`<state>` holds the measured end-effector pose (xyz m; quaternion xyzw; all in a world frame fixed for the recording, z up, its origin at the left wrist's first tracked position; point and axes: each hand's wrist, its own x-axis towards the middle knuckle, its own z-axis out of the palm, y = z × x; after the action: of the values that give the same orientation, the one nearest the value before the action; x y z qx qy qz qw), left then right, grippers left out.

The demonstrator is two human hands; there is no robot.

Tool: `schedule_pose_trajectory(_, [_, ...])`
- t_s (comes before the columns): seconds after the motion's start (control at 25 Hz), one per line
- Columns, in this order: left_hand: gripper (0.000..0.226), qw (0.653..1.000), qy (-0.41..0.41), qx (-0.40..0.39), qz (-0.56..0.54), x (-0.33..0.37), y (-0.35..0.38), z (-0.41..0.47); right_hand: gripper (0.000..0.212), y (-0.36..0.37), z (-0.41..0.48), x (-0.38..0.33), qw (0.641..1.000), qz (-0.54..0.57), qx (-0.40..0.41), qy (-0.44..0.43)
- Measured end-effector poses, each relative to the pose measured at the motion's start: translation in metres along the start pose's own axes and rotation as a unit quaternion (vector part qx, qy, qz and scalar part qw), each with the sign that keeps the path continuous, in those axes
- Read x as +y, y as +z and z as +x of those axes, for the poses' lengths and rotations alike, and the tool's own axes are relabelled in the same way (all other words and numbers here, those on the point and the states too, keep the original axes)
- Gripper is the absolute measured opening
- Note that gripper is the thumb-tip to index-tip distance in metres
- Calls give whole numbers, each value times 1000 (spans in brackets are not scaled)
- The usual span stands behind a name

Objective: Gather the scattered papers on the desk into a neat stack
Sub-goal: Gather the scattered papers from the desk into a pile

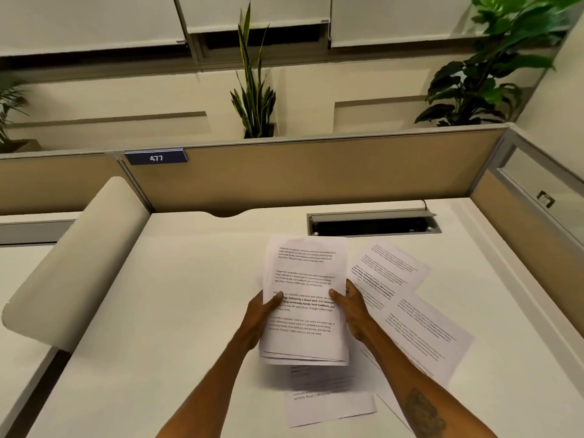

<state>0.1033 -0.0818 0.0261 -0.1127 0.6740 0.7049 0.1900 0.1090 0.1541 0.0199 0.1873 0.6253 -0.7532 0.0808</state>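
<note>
Both my hands hold a bundle of printed sheets [305, 273] above the white desk [177, 311], its bottom edges uneven. My left hand [260, 314] grips the bundle's left edge, thumb on the top page. My right hand [349, 306] grips its right edge the same way. Loose printed sheets lie flat on the desk: one [387, 270] to the right at the back, one [423, 333] to the right nearer me, and one [328, 396] under the bundle between my forearms. The sheets on the right overlap one another.
A tan partition [316, 172] with a blue "477" tag [156, 158] closes off the desk's back; another partition runs along the right side. An open cable tray [373, 224] sits at the back right of the desk. A rounded divider [76, 257] rises at the left.
</note>
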Motion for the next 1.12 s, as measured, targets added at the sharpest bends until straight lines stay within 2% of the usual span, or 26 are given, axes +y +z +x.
schedule_pose_trajectory(0.2, [41, 999, -27, -34, 13, -10, 11, 8, 43, -17, -8, 1, 1000, -23, 18, -5])
schedule_pose_trajectory(0.4, [38, 997, -20, -61, 40, -17, 31, 13, 44, -37, -17, 7, 999, -26, 27, -5])
schedule_pose_trajectory(0.52, [36, 996, -3, -66, 59, -17, 43, 16, 42, -54, -21, 14, 993, -60, 101, 6])
schedule_pose_trajectory(0.6, [35, 996, 10, -65, 66, -15, 47, 20, 41, -71, -24, 25, 959, -158, 236, 6])
schedule_pose_trajectory(0.68, [35, 995, 15, -66, 69, -13, 50, 23, 47, -91, -31, 38, 897, -261, 355, 37])
schedule_pose_trajectory(0.8, [33, 995, 20, -65, 70, -13, 50, 27, 67, -113, -48, 52, 831, -324, 432, 132])
schedule_pose_trajectory(0.88, [33, 995, 19, -67, 71, -13, 51, 28, 79, -121, -56, 58, 817, -320, 445, 179])
schedule_pose_trajectory(1.0, [35, 995, 10, -68, 75, -15, 52, 28, 98, -122, -61, 66, 829, -252, 432, 249])
schedule_pose_trajectory(1.12, [36, 994, 5, -68, 80, -18, 51, 27, 104, -118, -60, 72, 834, -246, 426, 251])
